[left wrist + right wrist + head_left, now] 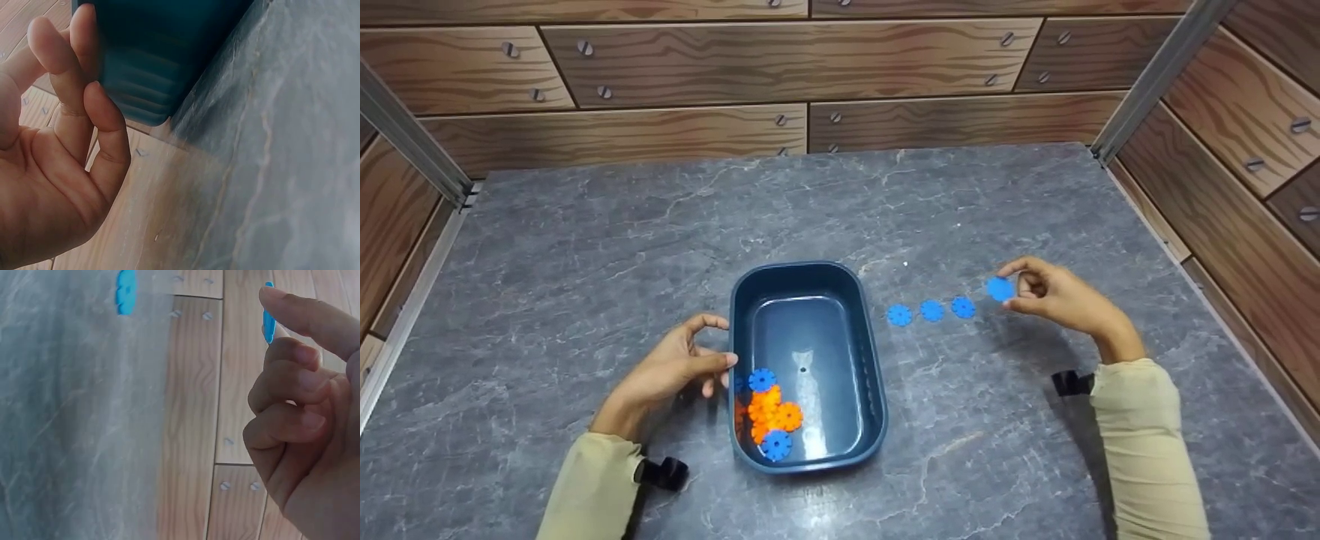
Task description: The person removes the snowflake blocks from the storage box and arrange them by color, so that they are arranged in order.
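My right hand (1054,292) pinches a blue notched plastic disc (1000,289) between thumb and index finger, above the table. In the right wrist view this disc (269,318) appears edge-on, and the other fingers are curled into the palm. Three more blue discs (931,310) lie in a row between the tub and that hand. My left hand (671,364) holds the left rim of a dark blue plastic tub (874,382), thumb at the rim. Several orange discs (766,409) sit piled in its near left corner, with blue discs (777,445) beside them.
Grey marbled table surface (660,217) surrounds the tub. Wood-patterned panels (802,64) stand along the back and sides, with metal posts (1155,75) at the corners. A black wrist strap piece (661,473) sticks out beside the left sleeve.
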The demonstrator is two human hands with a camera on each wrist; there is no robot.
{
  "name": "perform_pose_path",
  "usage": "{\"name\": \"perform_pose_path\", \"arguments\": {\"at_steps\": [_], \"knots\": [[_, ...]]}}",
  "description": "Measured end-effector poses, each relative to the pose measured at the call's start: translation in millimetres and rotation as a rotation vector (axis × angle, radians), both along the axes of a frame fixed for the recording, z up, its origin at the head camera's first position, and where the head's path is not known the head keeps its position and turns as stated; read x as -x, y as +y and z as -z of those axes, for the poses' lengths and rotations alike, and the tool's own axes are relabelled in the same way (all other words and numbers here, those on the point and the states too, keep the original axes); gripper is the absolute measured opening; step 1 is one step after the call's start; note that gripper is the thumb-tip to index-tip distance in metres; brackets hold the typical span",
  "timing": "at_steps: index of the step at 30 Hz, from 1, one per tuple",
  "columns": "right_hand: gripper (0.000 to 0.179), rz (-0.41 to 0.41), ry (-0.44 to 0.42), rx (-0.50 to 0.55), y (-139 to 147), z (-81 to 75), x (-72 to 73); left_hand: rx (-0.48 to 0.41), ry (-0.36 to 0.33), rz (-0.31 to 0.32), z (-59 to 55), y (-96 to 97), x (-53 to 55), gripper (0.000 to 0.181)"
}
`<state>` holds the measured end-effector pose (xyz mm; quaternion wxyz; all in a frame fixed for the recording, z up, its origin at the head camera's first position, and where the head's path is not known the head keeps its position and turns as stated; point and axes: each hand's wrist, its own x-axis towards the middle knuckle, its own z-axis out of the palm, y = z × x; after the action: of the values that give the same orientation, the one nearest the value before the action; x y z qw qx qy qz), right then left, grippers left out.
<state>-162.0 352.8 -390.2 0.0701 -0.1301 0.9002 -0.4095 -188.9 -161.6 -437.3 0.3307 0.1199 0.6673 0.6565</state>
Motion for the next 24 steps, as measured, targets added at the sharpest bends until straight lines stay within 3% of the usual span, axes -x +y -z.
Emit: {"name": "perform_pose_path", "arguments": {"at_steps": [12,24], "knots": [[0.036,0.031,-0.151,-0.035,8,17.6,9.7,0.027,-0.001,-0.014,0.0,-0.6,-0.5,0.056],[0.035,0.052,-0.135,-0.112,11,30.8,14.6,0.019,0.003,-0.002,-0.5,-0.3,0.0,0.056]]}}
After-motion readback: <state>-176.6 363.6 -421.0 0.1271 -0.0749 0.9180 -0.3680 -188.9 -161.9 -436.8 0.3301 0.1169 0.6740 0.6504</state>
